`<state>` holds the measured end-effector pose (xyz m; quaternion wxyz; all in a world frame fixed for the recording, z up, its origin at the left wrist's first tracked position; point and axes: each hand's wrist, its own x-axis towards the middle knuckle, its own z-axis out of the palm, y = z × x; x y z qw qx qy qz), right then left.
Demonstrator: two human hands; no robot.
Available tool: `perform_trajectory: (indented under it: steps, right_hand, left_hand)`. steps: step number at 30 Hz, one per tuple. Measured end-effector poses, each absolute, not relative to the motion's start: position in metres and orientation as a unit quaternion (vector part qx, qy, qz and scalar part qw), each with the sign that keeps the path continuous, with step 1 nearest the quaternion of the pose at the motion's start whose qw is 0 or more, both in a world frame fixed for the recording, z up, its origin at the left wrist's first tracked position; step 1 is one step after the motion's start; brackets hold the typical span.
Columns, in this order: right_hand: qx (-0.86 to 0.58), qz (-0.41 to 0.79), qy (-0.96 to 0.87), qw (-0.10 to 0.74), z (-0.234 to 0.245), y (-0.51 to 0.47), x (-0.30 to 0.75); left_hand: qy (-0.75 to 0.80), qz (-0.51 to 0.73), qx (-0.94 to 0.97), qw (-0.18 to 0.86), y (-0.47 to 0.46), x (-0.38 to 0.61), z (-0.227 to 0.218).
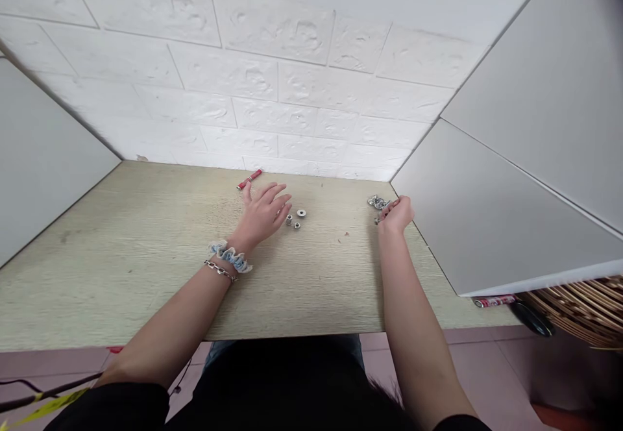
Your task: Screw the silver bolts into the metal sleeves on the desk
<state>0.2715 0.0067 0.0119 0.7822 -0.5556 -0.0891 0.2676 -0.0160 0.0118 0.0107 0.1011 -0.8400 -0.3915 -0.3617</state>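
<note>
Nuts [297, 226] lay just beside washer [302, 213], seemingly light, rigid, slippery; sides suited pinching. Left hand [264, 213] spread fingers left of washer; right hand [398, 214] curled at metal pieces [376, 202] well right of washer, hold unclear.

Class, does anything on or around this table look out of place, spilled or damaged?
Reddish specks lie loose on the table between the left hand and right hand, like stray scraps; a brownish patch marks the white wall at its base, far left, possibly chipped.
</note>
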Motion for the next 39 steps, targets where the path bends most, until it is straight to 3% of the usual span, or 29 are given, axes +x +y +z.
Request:
perform_trajectory:
  steps: [4, 8, 12, 18, 23, 26, 28, 30, 33, 39]
  right_hand:
    - [-0.406, 0.472, -0.071, 0.779, 0.034, 0.001, 0.231]
    - [-0.320, 0.592, -0.102, 0.733, 0.053, -0.006, 0.180]
    - [-0.301, 0.628, -0.143, 0.704, 0.063, -0.012, 0.148]
    - [-0.347, 0.594, -0.213, 0.693, 0.060, -0.014, 0.139]
    - [-0.357, 0.570, -0.253, 0.695, 0.053, -0.012, 0.140]
    - [-0.384, 0.492, -0.356, 0.696, 0.046, -0.011, 0.144]
    - [-0.436, 0.412, -0.471, 0.647, 0.038, -0.011, 0.150]
    - [-0.492, 0.365, -0.571, 0.547, 0.028, -0.011, 0.155]
    - [-0.528, 0.379, -0.623, 0.435, 0.014, -0.013, 0.158]
    - [-0.498, 0.452, -0.601, 0.431, 0.004, -0.013, 0.152]
  left_hand:
    - [-0.342, -0.345, -0.871, 0.077, 0.003, -0.007, 0.009]
    - [-0.315, -0.337, -0.886, -0.044, -0.007, 0.005, 0.009]
    - [-0.344, -0.348, -0.843, -0.224, -0.012, 0.012, 0.010]
    - [-0.377, -0.361, -0.761, -0.387, -0.013, 0.012, 0.013]
    - [-0.393, -0.370, -0.782, -0.311, -0.016, 0.012, 0.015]
    - [-0.387, -0.403, -0.794, -0.238, -0.015, 0.012, 0.014]
    - [-0.379, -0.425, -0.798, -0.199, -0.013, 0.011, 0.012]
    - [-0.374, -0.437, -0.800, -0.169, -0.011, 0.009, 0.009]
    - [-0.378, -0.438, -0.802, -0.151, -0.008, 0.007, 0.006]
    - [-0.392, -0.418, -0.803, -0.166, -0.006, 0.006, 0.005]
